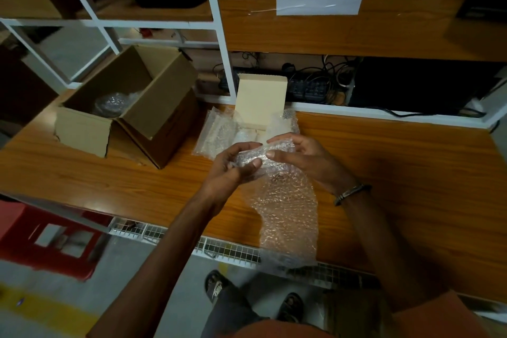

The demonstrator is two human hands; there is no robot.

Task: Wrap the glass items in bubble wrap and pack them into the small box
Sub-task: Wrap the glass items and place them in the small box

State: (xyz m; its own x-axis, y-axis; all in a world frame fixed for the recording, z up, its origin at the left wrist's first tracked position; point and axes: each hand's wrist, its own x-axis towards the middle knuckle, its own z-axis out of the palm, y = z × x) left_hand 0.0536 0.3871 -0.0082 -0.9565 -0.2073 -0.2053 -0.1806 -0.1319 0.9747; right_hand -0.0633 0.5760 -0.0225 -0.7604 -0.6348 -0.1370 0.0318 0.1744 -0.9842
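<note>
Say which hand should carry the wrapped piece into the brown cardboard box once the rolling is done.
Left, probably. The left hand already cups the rolled clear bubble wrap bundle, and the open brown cardboard box sits on its side of the wooden table. The right hand would have to cross over.

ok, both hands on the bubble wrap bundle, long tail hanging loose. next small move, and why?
Probably keep rolling the bundle toward the loose tail. The left hand and right hand pinch a partly wrapped item above the table, and much of the sheet hangs unwound, so it likely isn't ready for the open cardboard box.
</note>
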